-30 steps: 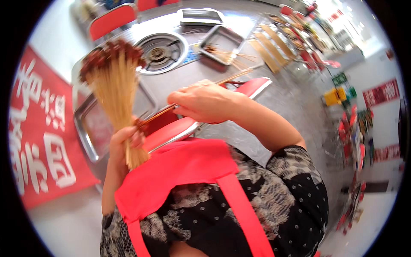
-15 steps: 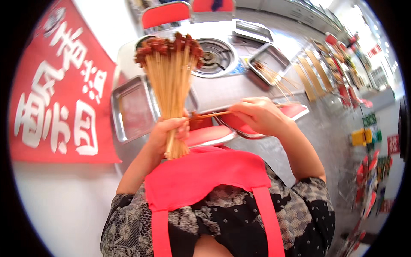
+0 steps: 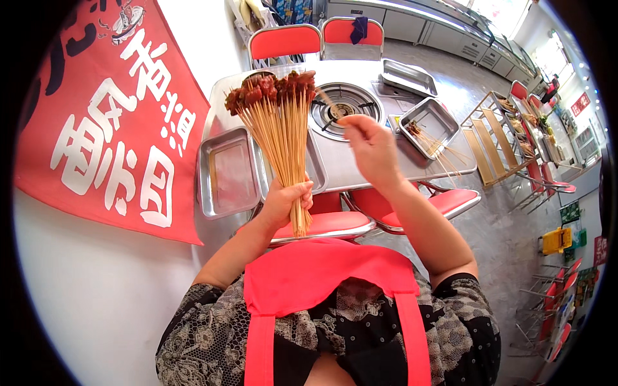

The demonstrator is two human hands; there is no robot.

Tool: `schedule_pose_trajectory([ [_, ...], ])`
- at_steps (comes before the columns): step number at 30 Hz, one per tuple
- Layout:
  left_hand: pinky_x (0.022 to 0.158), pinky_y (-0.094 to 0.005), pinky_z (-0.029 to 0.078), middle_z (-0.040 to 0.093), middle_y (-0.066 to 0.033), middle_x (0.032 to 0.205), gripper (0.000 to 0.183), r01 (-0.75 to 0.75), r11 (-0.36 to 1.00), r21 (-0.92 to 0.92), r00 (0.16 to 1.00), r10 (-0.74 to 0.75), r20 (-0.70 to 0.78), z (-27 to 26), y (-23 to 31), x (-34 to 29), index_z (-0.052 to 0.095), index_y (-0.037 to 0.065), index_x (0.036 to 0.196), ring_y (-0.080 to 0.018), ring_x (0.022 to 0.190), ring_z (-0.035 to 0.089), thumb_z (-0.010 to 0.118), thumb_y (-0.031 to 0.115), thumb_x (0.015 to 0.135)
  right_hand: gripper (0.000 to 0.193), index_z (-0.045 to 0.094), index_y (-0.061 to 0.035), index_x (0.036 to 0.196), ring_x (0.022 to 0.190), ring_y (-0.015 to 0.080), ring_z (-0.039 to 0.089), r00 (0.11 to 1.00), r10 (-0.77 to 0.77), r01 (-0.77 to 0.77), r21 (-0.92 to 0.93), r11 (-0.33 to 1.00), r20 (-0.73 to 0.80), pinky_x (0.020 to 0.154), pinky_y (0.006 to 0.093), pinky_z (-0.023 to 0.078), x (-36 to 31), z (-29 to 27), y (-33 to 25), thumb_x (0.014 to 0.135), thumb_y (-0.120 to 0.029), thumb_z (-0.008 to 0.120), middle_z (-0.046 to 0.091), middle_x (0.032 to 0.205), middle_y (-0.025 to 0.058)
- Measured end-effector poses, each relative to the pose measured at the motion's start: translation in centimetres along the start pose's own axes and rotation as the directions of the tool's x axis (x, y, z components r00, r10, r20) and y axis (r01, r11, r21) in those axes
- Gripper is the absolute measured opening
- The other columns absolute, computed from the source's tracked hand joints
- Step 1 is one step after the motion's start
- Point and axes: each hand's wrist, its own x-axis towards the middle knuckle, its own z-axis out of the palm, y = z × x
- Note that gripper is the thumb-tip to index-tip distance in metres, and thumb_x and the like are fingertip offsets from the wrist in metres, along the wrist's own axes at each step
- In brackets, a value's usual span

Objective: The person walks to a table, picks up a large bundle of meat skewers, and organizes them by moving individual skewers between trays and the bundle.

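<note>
My left hand (image 3: 287,201) is closed round the lower ends of a thick bundle of skewers (image 3: 283,145). The bundle stands upright and fans out toward the top, where red meat pieces crowd together. To the right, my right hand (image 3: 374,153) pinches a single skewer (image 3: 331,104), which slants up and left toward the meat end of the bundle. Whether its tip touches the bundle I cannot tell. Beyond my right hand, a metal tray (image 3: 456,128) holds a few loose skewers (image 3: 430,138), with bare sticks poking over its near edge.
A metal table (image 3: 344,168) with a built-in round burner (image 3: 344,110) lies before me. At its left sit shallow metal trays (image 3: 207,183); another tray (image 3: 409,78) is at the far right. Red chairs (image 3: 286,44) surround it. A red banner (image 3: 129,161) hangs on the left wall.
My right hand has risen and moved away from my left, lifting the single skewer from beside the bundle's base to near its meat end. The bundle remains in my left hand.
</note>
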Motion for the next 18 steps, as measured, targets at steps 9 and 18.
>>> schedule_pose_trajectory([
  [9,0.051,-0.0241,0.046,0.063,-0.0137,0.088,0.012,-0.085,0.996,-0.006,0.995,0.084,-0.058,1.0,-1.4,-1.6,0.054,-0.001,0.095,-0.0096,0.056,0.051,0.056,0.0,0.084,0.016,0.065,0.0003,0.093,0.071,0.0027,0.053,0.958,0.257,-0.286,0.328,0.901,0.129,0.064,0.0182,0.043,-0.5,6.2,0.5,0.089,-0.014,0.06,0.062,0.08,-0.0009],
  [18,0.054,-0.0263,0.046,0.056,-0.0069,0.075,0.016,0.0,1.0,0.008,0.999,0.0,-0.037,0.6,-1.6,-2.2,0.053,0.003,0.1,-0.0139,0.064,0.055,0.06,0.007,0.086,0.019,0.066,0.0041,0.087,0.062,0.0071,0.055,0.959,0.241,-0.274,0.259,0.926,0.153,0.055,0.0236,0.044,-0.8,7.4,1.4,0.081,-0.014,0.064,0.063,0.068,0.0032],
])
